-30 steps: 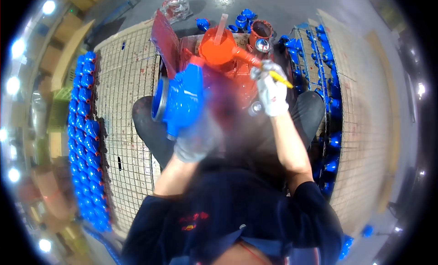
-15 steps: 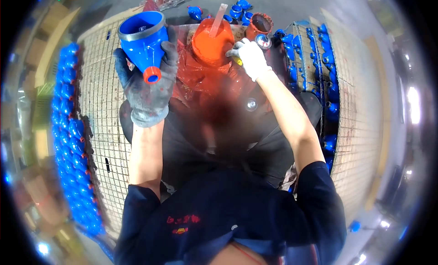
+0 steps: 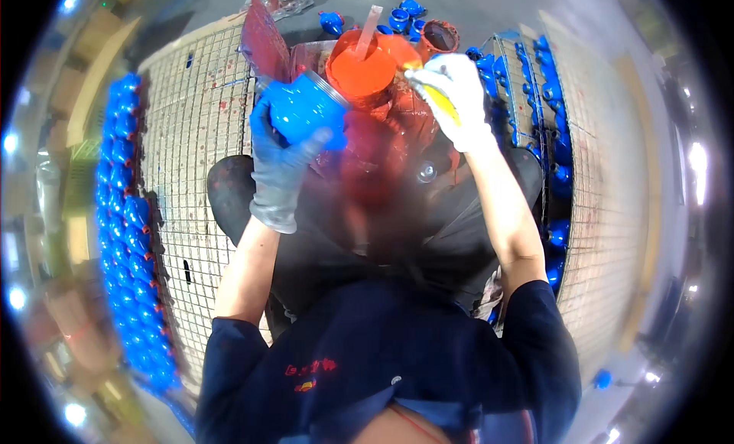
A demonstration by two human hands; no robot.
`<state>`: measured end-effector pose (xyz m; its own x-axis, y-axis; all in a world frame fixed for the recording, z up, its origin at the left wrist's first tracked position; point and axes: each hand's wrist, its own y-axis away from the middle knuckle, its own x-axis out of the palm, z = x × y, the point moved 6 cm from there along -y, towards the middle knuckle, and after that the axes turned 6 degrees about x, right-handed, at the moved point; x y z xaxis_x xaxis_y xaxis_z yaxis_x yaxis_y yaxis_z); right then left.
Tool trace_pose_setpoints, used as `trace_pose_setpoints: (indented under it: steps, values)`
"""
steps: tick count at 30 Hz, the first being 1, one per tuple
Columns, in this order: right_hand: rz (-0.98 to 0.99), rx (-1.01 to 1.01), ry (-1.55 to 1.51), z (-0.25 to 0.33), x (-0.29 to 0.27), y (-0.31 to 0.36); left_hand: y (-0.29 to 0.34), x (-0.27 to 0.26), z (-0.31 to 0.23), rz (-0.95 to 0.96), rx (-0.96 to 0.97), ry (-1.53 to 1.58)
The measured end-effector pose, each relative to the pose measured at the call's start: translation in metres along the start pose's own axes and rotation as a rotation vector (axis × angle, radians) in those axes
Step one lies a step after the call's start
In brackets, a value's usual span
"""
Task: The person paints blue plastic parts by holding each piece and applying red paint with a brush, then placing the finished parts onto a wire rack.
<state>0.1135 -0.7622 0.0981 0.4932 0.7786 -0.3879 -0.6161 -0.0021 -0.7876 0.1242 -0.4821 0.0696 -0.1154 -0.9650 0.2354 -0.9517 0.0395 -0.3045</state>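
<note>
One open passage over the lap (image 3: 313, 237), between the forearms (image 3: 505, 207); obstacles ahead: orange paint bucket (image 3: 342, 46) with protruding stick (image 3: 368, 31), blue part (image 3: 302, 107) near its left, dark-red can (image 3: 428, 51) at right.

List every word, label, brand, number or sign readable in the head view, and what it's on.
None can be read.
Navy shirt: red marking on the chest, small red-and-yellow emblem below it; both too small and blurred.
Blue part in the left hand: no lettering made out.
Orange paint tub: none made out.
</note>
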Motion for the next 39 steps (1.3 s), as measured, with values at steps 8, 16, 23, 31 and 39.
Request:
trace_pose_setpoints:
  steps: [8,16,23,31,39]
  values:
    - [0.137,0.359,-0.027,0.127,-0.046,-0.084,0.038,0.039,-0.05,0.392,0.838,-0.784]
    - [0.498,0.664,-0.142,0.11,-0.042,-0.072,0.061,0.058,-0.062,0.603,0.989,-0.796]
    - [0.334,0.299,0.013,0.125,-0.05,-0.047,0.059,0.056,-0.068,0.422,0.837,-0.786]
    - [0.198,-0.062,-0.107,0.165,-0.053,-0.029,0.033,0.025,-0.038,0.173,-0.065,-0.094]
    - [0.231,-0.33,-0.057,0.155,-0.05,-0.016,0.025,0.034,-0.066,0.386,-0.658,0.953]
